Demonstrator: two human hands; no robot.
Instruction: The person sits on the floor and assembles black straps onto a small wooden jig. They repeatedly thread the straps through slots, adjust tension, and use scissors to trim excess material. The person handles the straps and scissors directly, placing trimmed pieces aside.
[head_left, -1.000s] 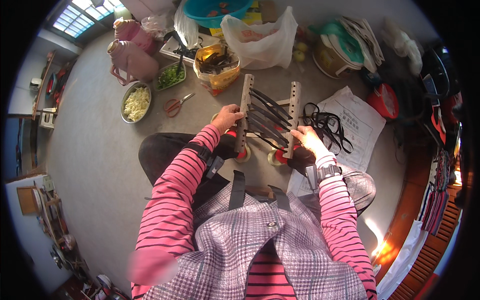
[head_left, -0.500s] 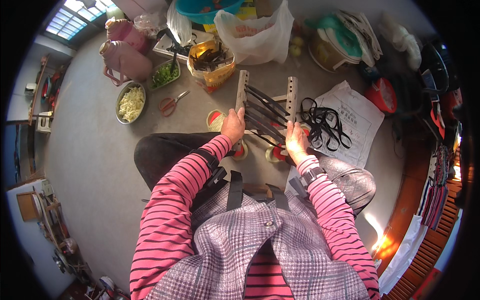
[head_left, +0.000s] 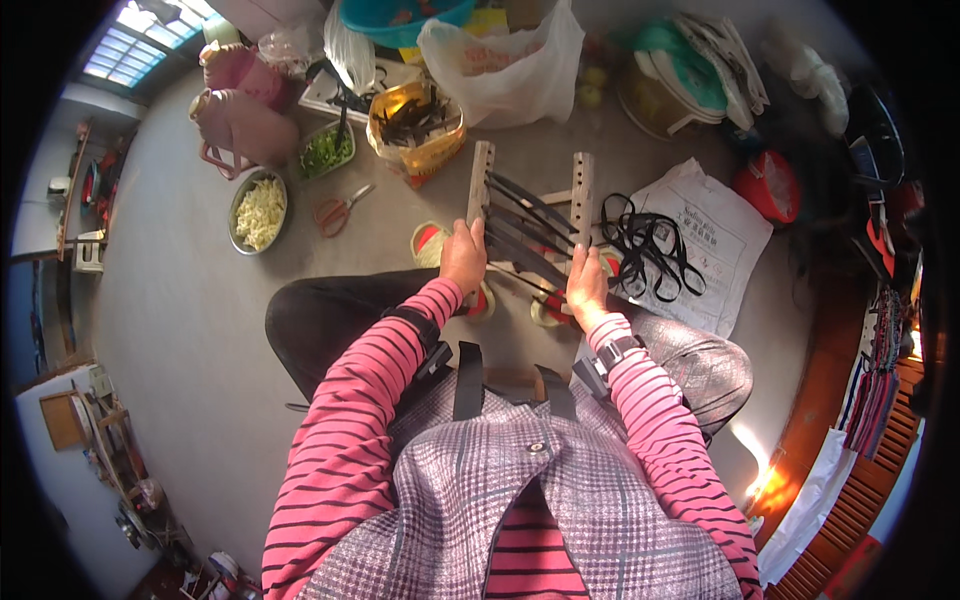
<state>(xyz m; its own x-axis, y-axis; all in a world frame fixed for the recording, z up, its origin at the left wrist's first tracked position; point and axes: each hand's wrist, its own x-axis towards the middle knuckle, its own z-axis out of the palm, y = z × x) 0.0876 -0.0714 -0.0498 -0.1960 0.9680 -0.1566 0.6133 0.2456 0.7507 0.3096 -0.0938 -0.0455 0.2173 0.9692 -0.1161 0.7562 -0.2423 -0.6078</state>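
A wooden frame of two upright slats [head_left: 582, 190] lies on the floor in front of my knees, with several black rubber bands [head_left: 522, 222] stretched across it. My left hand [head_left: 463, 257] grips the near end of the left slat. My right hand [head_left: 586, 287] holds the near end of the right slat, fingers among the bands. A loose pile of black bands [head_left: 650, 245] lies just right of the frame on a white printed sack [head_left: 712, 240]. Red and yellow tape rolls [head_left: 430, 243] sit by my left hand.
Orange-handled scissors [head_left: 338, 208], a metal bowl of pale shreds [head_left: 258, 207] and a tray of chopped greens [head_left: 325, 152] lie to the left. A yellow bag of dark strips [head_left: 418, 125], a white plastic bag [head_left: 510, 62] and pink jugs [head_left: 238, 110] stand beyond. Red bowl [head_left: 765, 185] at right.
Both hands have slid toward me along the slats, from mid-frame to its near end. The view has shifted slightly, so the frame sits a little lower and more central.
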